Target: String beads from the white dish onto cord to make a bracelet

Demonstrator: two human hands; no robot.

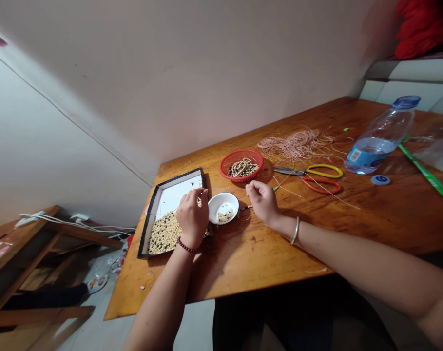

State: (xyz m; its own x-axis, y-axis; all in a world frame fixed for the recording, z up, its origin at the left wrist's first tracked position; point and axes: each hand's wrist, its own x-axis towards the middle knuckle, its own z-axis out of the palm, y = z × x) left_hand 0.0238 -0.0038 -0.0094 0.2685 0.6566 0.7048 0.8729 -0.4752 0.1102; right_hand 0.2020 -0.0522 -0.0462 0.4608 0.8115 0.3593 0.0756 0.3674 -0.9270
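A thin pale cord [226, 189] runs straight between my two hands above the table. My left hand [192, 214] pinches its left end over the right side of a black-edged tray [144, 243], which holds many cream and dark beads [165, 233]. My right hand [262, 201] is closed on the cord's other end; more cord trails rightward from it. Below the cord stands a small white bowl [213, 201] with some beads in it. A short string of dark and light beads [246, 208] lies between the bowl and my right hand.
Behind the bowl is a red basket [223, 166] of strung beads. A tangle of pink cord [301, 145], scissors [321, 179] with yellow and red handles, a water bottle [375, 141], a blue cap [380, 180] and a green strip [428, 175] lie farther right on the wooden table [353, 234].
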